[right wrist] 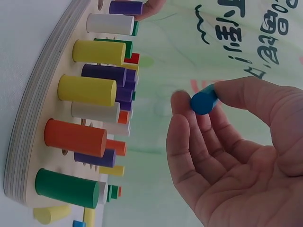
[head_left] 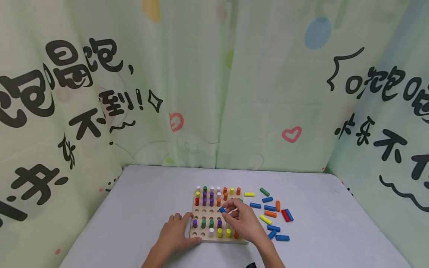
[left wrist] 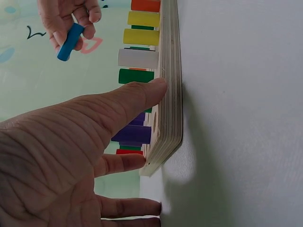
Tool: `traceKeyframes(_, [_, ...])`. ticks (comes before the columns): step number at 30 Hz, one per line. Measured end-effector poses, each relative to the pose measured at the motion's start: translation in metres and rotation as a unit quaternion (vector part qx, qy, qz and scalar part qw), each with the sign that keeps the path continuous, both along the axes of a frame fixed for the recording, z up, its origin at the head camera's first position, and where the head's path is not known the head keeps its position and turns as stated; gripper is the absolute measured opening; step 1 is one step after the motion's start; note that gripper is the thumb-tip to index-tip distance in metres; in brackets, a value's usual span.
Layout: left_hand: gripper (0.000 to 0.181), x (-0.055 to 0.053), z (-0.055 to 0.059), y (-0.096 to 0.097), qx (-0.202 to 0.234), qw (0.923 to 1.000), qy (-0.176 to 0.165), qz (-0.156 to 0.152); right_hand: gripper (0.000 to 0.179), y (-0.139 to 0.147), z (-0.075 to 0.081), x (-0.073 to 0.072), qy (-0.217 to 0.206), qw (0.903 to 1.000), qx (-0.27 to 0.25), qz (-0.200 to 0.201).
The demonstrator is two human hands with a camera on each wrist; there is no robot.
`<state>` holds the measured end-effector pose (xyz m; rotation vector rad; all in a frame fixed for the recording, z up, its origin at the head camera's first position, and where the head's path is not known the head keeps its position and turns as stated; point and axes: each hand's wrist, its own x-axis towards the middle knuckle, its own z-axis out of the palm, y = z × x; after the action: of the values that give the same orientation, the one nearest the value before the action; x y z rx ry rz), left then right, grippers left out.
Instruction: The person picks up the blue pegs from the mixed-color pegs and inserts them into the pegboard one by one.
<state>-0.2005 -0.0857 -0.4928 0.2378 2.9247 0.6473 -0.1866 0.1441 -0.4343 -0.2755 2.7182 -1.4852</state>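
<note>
A wooden pegboard [head_left: 224, 241] stands on the table, with upright pegs in purple, green, white, yellow, orange and red. My left hand [head_left: 175, 234] is at its near left corner, the thumb [left wrist: 154, 92] laid straight against the front edge and the other fingers stretched along the left side. Above the board's middle rows, my right hand [head_left: 244, 221] pinches a blue peg [right wrist: 203, 103] between thumb and fingertips. This peg is tilted and apart from the board. Bare holes show beneath and left of it; the right hand covers part of the board's right side.
Right of the board, loose pegs lie scattered on the white table [head_left: 318, 216]: several blue ones, such as a blue peg [head_left: 282, 238], plus a red peg [head_left: 285, 215], a green peg [head_left: 264, 191], yellow and orange ones. A printed curtain [head_left: 254, 93] hangs behind.
</note>
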Motion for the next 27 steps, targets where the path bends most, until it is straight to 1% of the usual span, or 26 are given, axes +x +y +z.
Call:
traceKeyframes(5, [0.078, 0.001, 0.001, 0.000, 0.001, 1.0000, 0.000, -0.003, 0.022, -0.004, -0.002, -0.003, -0.012, 0.9999, -0.005, 0.007])
traceKeyframes(10, [0.077, 0.001, -0.001, -0.002, 0.005, 0.9998, 0.013, -0.014, 0.023, -0.007, -0.002, -0.005, 0.000, 0.9999, -0.004, 0.017])
traceKeyframes(15, [0.077, 0.000, -0.003, -0.004, 0.010, 0.9993, 0.025, -0.024, 0.020, -0.009, -0.005, -0.010, 0.012, 0.9997, -0.005, 0.020])
traceKeyframes(22, [0.077, 0.000, -0.002, -0.003, 0.008, 0.9994, 0.021, -0.026, 0.015, -0.012, -0.012, -0.016, 0.028, 0.9994, 0.000, 0.023])
traceKeyframes(27, [0.077, 0.001, -0.002, -0.003, 0.007, 0.9994, 0.021, -0.026, 0.014, -0.014, -0.014, -0.020, 0.025, 0.9995, 0.001, 0.021])
